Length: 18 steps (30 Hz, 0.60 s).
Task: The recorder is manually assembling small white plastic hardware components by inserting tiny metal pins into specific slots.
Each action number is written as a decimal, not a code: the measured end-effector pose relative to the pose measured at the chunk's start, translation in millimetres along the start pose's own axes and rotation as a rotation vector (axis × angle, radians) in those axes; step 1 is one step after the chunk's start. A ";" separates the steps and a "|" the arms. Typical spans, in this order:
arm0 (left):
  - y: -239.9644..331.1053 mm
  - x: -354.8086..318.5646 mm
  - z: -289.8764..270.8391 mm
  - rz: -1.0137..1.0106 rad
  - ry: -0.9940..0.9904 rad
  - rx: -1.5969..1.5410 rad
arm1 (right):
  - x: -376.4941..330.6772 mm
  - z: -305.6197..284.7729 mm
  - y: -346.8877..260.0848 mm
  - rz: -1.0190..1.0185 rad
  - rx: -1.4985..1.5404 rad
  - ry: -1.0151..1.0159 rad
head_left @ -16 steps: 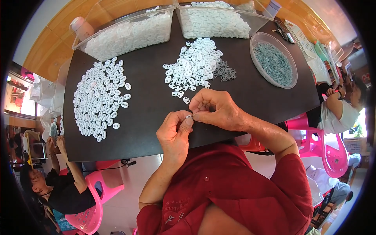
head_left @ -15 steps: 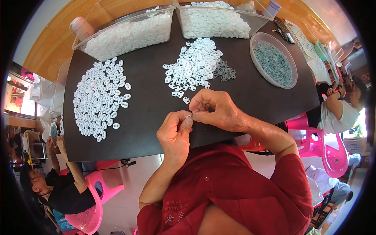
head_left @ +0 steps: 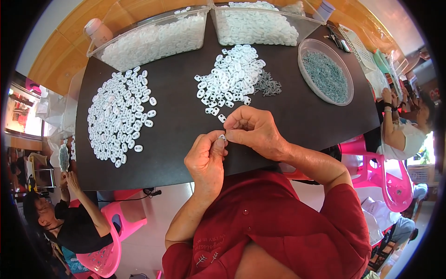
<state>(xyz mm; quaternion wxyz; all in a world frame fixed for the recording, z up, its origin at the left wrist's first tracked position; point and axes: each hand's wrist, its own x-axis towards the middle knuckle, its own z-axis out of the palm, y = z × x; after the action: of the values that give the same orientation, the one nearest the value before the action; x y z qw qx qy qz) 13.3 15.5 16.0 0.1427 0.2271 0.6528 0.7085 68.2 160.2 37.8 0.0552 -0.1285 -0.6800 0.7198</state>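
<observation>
Left hand [head_left: 206,157] and right hand [head_left: 254,131] met fingertip to fingertip, both pinched on one small white plastic piece [head_left: 222,137] above the near edge of the black table [head_left: 297,116]. Just beyond lay a loose pile of white pieces [head_left: 230,79] touching a few grey screws [head_left: 267,85]; a spread-out batch [head_left: 120,116] lay far left.

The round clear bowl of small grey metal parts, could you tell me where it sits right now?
In the head view, the round bowl sits on the black table's far right, right of the small grey heap.

Round tub of grey pins [head_left: 326,76] sits up right of the hands; pink chair [head_left: 392,179] stands off right.
</observation>
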 end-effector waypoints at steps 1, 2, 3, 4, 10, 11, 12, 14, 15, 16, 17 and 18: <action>-1.1 -0.3 0.3 0.051 0.017 0.066 | 0.0 1.0 1.2 -0.006 -0.001 0.005; -1.9 -1.0 0.5 0.052 0.018 0.065 | -0.2 2.0 2.0 -0.011 -0.003 0.009; -2.7 -1.6 0.8 0.086 0.013 0.119 | -0.5 2.7 3.2 -0.011 -0.004 0.008; -3.3 -2.3 0.6 0.120 0.009 0.173 | -0.7 3.3 4.5 -0.013 -0.017 0.015; -2.3 -1.6 -4.2 -0.155 -0.004 -0.105 | -0.3 1.0 5.6 -0.019 -0.058 0.003; -1.6 -1.1 -4.6 -0.153 -0.002 -0.106 | -0.2 0.4 6.1 -0.034 -0.058 -0.002; -1.0 -0.6 -5.2 -0.192 -0.010 -0.160 | -0.1 0.6 5.9 -0.035 -0.059 -0.003; -0.4 0.0 -6.2 -0.232 -0.016 -0.215 | -0.5 1.4 5.7 -0.067 -0.013 -0.020; -0.2 0.1 -6.6 -0.218 -0.016 -0.215 | -0.4 2.8 5.0 -0.067 -0.013 -0.022; -0.1 -0.1 -7.0 -0.205 -0.017 -0.215 | -0.1 5.1 3.2 -0.076 -0.080 -0.002; 0.2 0.2 -7.3 -0.204 -0.018 -0.215 | 0.0 6.9 1.0 -0.086 -0.147 0.021; 0.5 0.5 -7.5 -0.192 -0.013 -0.199 | -0.4 8.2 -1.3 -0.087 -0.147 0.022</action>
<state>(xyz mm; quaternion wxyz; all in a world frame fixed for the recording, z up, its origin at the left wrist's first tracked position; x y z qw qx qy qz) 9.1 9.3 16.2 0.2358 0.1527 0.5969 0.7515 66.4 152.3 39.5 0.0842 -0.1103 -0.7353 0.6634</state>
